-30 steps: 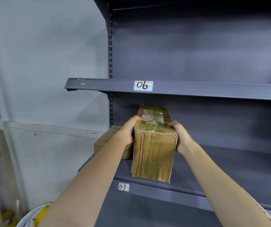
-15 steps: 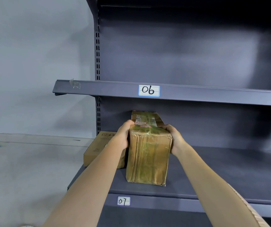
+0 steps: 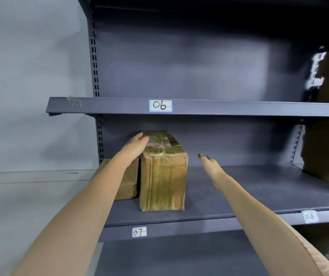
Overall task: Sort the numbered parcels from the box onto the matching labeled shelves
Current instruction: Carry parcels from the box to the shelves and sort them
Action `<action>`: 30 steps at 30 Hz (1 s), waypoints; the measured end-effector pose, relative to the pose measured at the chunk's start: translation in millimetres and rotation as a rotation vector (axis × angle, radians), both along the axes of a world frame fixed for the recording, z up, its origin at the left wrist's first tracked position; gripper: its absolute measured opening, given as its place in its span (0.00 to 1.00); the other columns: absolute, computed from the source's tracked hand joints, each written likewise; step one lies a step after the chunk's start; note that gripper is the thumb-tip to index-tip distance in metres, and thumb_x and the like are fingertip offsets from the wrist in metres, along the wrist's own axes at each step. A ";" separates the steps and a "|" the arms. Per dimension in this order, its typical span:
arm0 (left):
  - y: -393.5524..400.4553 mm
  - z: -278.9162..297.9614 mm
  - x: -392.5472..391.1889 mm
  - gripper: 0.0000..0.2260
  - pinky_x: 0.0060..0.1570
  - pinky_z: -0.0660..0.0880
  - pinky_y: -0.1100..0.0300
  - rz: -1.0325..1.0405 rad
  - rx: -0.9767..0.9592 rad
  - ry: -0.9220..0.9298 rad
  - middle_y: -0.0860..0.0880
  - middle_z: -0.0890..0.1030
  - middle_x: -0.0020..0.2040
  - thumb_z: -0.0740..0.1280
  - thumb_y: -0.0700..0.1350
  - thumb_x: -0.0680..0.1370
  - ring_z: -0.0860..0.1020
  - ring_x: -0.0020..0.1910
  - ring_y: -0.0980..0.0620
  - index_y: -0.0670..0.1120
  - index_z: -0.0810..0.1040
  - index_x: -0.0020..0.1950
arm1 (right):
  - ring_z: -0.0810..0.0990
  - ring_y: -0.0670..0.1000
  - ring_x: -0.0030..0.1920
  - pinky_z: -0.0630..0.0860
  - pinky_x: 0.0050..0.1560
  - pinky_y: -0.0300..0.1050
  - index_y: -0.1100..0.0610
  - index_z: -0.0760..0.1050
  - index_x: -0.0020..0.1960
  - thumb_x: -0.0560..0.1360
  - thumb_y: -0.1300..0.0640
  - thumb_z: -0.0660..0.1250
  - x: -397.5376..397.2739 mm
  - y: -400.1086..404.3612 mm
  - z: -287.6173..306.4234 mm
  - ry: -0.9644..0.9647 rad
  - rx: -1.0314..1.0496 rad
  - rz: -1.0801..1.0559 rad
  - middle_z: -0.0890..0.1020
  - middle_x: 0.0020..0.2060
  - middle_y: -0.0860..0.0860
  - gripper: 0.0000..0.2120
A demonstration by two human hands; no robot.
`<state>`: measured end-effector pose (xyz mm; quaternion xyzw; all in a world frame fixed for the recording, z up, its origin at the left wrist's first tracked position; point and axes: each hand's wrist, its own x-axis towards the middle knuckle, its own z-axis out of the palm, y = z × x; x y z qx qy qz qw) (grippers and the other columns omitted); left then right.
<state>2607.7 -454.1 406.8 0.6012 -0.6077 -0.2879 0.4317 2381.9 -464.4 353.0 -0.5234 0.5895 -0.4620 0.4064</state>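
Parcel (image 3: 162,176) is stood on shelf 07 (image 3: 239,196), long axis running back into the shelf, touching a smaller box (image 3: 128,182) on its left. Left hand (image 3: 137,144) is laid flat-fingered on its top-left edge; right hand (image 3: 209,166) is off, open, beside it. Release is judged nearly done.

label "06" (image 3: 160,105) on upper shelf edge (image 3: 239,109), label "07" (image 3: 139,232) on lower shelf edge (image 3: 189,229)

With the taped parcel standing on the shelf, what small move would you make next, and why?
Probably lift the left hand off the taped parcel: it stands on the shelf marked 07, and the right hand is already clear.
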 end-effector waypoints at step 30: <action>276.0 -141.6 -764.6 0.27 0.75 0.45 0.49 -1.136 -0.238 -0.834 0.51 0.43 0.79 0.50 0.52 0.83 0.43 0.77 0.49 0.48 0.44 0.79 | 0.53 0.56 0.76 0.52 0.74 0.50 0.61 0.53 0.76 0.81 0.50 0.55 -633.4 403.8 -114.2 0.960 0.337 -0.824 0.58 0.75 0.57 0.28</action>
